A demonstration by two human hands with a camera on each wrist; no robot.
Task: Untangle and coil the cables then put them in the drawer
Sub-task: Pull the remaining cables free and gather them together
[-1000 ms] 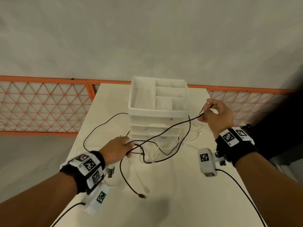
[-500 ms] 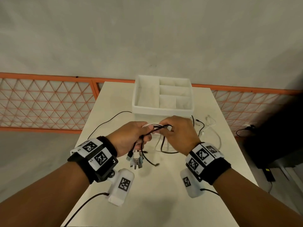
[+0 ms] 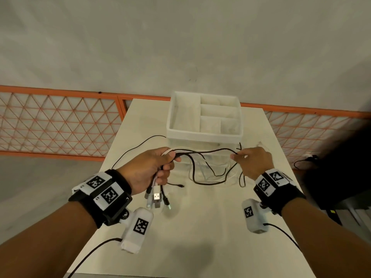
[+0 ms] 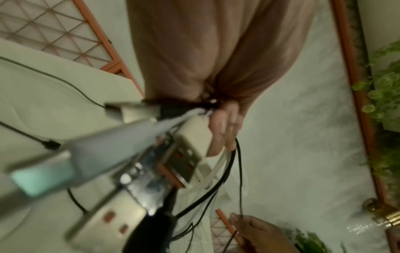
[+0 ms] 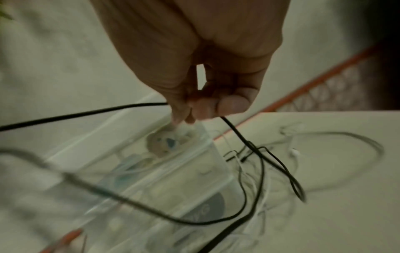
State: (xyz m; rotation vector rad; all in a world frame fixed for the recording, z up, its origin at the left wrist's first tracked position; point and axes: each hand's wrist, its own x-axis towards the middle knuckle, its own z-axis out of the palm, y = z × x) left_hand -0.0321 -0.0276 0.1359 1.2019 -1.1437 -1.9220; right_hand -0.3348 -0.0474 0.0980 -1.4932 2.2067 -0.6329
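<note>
My left hand (image 3: 152, 167) grips a bundle of black and white cables (image 3: 180, 152) above the table, their USB plugs (image 3: 157, 196) hanging below the fist. These plugs fill the left wrist view, blurred, with a white USB plug (image 4: 190, 154) nearest the fingers (image 4: 225, 126). My right hand (image 3: 254, 162) pinches one thin black cable (image 3: 216, 151) that runs across from the left fist; in the right wrist view the black cable (image 5: 86, 113) leaves the pinching fingers (image 5: 216, 106) to the left. Loops of black and clear cable (image 3: 208, 177) sag onto the table before the white drawer unit (image 3: 202, 135).
The drawer unit carries an open compartment tray (image 3: 204, 115) on top, at the far middle of the white table (image 3: 190, 237). A loose black cable (image 3: 138, 145) trails to the left on the table. An orange mesh railing (image 3: 60, 125) runs behind. Dark objects (image 3: 341, 177) stand at the right.
My hands were together at the bundle half a second ago. Now the right hand has drawn away to the right, pulling one black cable out taut from the left fist.
</note>
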